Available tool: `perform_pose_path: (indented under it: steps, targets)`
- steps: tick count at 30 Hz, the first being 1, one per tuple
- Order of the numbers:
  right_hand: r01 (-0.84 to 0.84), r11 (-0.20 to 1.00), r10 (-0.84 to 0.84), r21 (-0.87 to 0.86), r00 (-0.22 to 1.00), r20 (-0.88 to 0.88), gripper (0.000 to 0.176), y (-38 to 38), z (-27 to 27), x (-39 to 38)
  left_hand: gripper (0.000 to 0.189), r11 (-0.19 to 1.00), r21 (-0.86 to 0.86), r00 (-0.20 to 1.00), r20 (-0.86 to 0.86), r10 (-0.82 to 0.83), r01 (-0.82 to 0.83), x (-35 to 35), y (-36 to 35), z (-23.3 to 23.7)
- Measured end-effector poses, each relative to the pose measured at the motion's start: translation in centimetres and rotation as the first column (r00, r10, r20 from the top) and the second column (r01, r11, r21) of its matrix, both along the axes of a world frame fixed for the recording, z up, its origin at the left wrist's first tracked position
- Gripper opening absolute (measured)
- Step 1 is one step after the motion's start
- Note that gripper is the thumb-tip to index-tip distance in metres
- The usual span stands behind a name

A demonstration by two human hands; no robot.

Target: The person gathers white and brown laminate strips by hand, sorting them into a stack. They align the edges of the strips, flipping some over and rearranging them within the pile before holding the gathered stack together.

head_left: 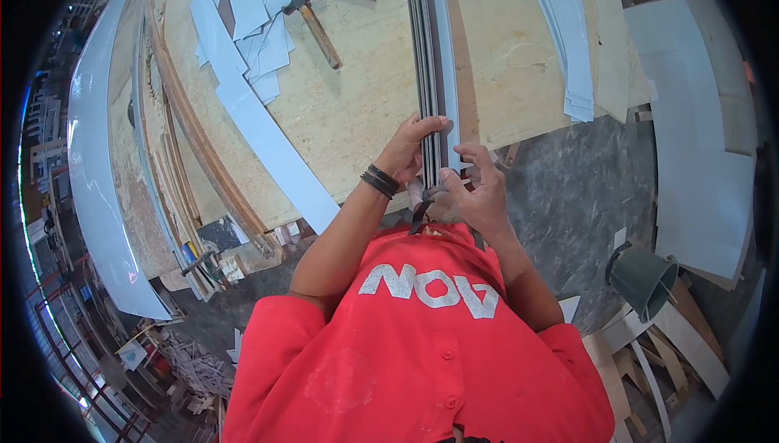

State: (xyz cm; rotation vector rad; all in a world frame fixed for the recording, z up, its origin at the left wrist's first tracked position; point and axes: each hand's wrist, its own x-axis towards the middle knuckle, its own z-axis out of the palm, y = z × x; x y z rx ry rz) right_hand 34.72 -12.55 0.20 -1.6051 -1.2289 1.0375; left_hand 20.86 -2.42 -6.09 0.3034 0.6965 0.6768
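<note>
The left hand [410, 151] and right hand [479, 191] squeeze the strips [430, 70] from both sides at the table's [519, 78] near edge, seemingly to hold them upright on edge and flush.

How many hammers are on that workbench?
1: the hammer lies on the workbench, left of the bundle of strips; the loose strips might hide others.

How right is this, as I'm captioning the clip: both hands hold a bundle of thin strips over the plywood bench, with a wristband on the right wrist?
One slip: the head view shows the wristband on the left wrist, not the right. The rest stands: the left hand and right hand hold the bundle of thin strips over the plywood bench.
</note>
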Motion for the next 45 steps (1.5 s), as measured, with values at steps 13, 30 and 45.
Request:
perform_pose_path:
  steps: [13, 30, 45]
  targets:
    - [-0.028, 1.000, 0.028, 0.012, 0.999, -0.035, 0.037, 0.1, 0.4, -0.1, 0.021, 1.000, -0.001, 1.000, 0.024, -0.017, 0.017, 0.0, -0.1, -0.6]
    - [-0.033, 0.996, 0.020, 0.082, 0.989, 0.149, 0.015, 0.0, 0.9, -0.2, 0.021, 1.000, -0.028, 1.000, -0.014, 0.006, -0.007, 0.0, -0.1, 2.2]
    - [-0.069, 0.994, 0.051, 0.082, 0.977, 0.206, 0.021, -0.1, 1.2, 0.3, 0.021, 0.999, -0.042, 1.000, -0.010, 0.001, -0.001, -0.1, -0.2, 1.4]
